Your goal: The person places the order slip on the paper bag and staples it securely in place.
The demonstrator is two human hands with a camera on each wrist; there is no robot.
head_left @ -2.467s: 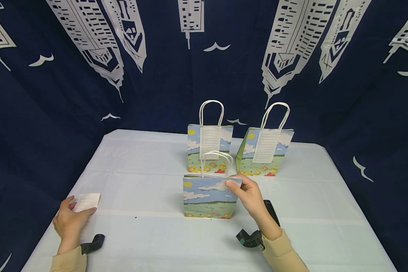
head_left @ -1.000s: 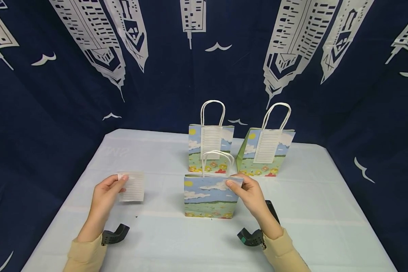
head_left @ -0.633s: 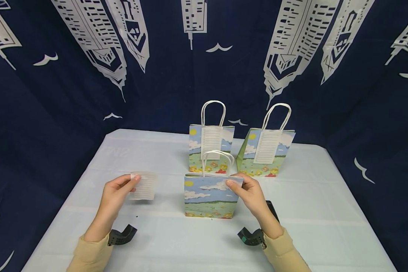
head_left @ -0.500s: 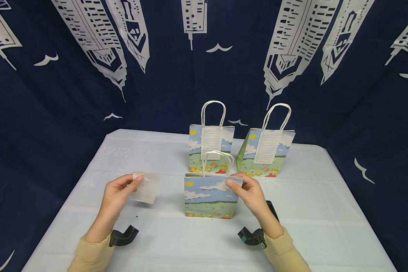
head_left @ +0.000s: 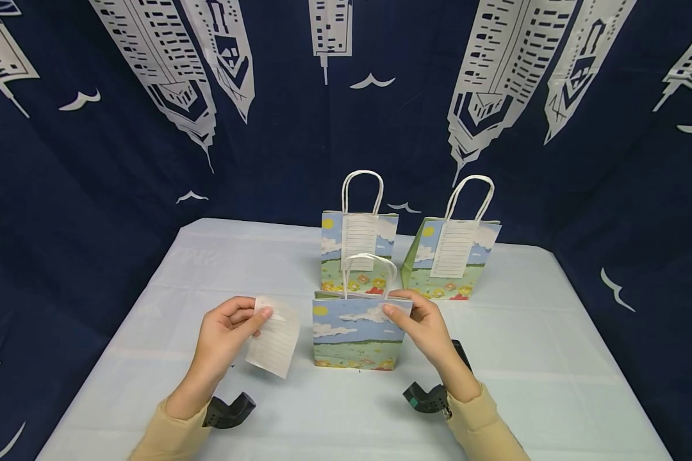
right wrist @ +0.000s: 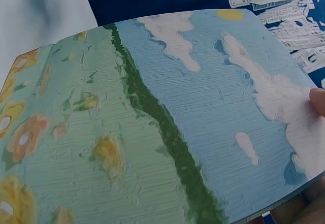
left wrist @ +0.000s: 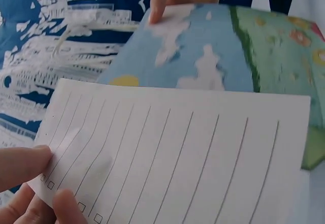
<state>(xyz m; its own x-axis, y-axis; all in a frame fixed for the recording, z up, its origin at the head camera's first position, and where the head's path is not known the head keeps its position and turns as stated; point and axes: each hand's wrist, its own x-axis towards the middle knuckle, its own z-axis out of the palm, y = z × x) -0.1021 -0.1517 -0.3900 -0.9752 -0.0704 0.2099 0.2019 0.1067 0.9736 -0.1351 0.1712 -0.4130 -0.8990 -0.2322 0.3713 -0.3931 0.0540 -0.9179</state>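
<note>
My left hand [head_left: 226,334] pinches the upper left corner of a small lined paper sheet [head_left: 275,339], which hangs tilted just left of the front gift bag. In the left wrist view the lined sheet [left wrist: 177,153] shows ruled lines and small checkboxes along one end. My right hand [head_left: 427,328] grips the top right corner of the front paper gift bag [head_left: 354,334], thumb on its outer face. That bag stands upright with white twisted handles; its front shows a sun, clouds and a meadow. The right wrist view is filled by the bag's printed face [right wrist: 152,112].
Behind stand two matching gift bags, one at the centre [head_left: 330,256] and one at the right [head_left: 418,272], each with a lined sheet on its front. A white cloth covers the table [head_left: 525,358]. A dark blue curtain [head_left: 300,147] with white building prints hangs behind.
My left hand has picked up the lined sheet from the table's left side and carried it right, close to the front bag, tilting it. My right hand has kept its hold on the bag.
</note>
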